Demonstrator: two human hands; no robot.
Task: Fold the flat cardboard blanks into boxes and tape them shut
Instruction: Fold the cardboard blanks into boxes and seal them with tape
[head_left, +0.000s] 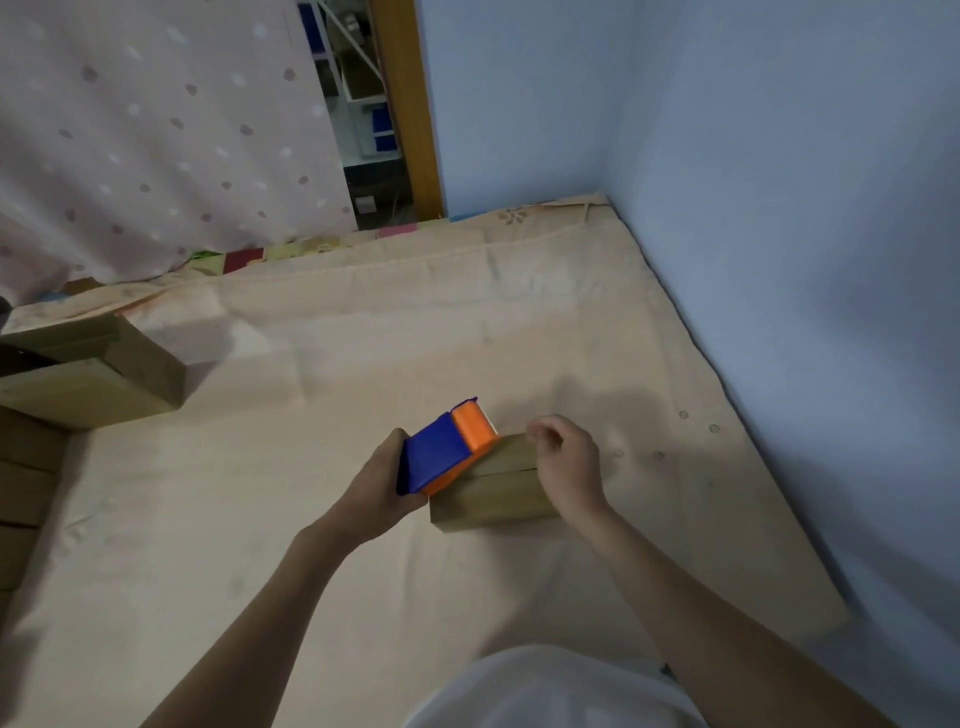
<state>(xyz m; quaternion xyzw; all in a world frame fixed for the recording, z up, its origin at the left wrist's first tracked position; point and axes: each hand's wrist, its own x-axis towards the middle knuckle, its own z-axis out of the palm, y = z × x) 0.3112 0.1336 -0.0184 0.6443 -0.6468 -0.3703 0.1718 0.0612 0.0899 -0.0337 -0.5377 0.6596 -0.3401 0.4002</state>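
Note:
A small folded cardboard box (493, 496) lies on the peach sheet in the middle of the view. My left hand (382, 483) grips a blue and orange tape dispenser (449, 447), which rests tilted on the box's top left end with its toothed edge pointing away from me. My right hand (563, 462) rests on the right end of the box top, fingers curled at the far edge; whether they pinch tape I cannot tell.
Two taped cardboard boxes (98, 369) sit at the left edge, with a stack of flat blanks (26, 483) below them. A blue wall (779, 260) borders the mattress on the right. A spotted curtain (156, 130) hangs at the back left.

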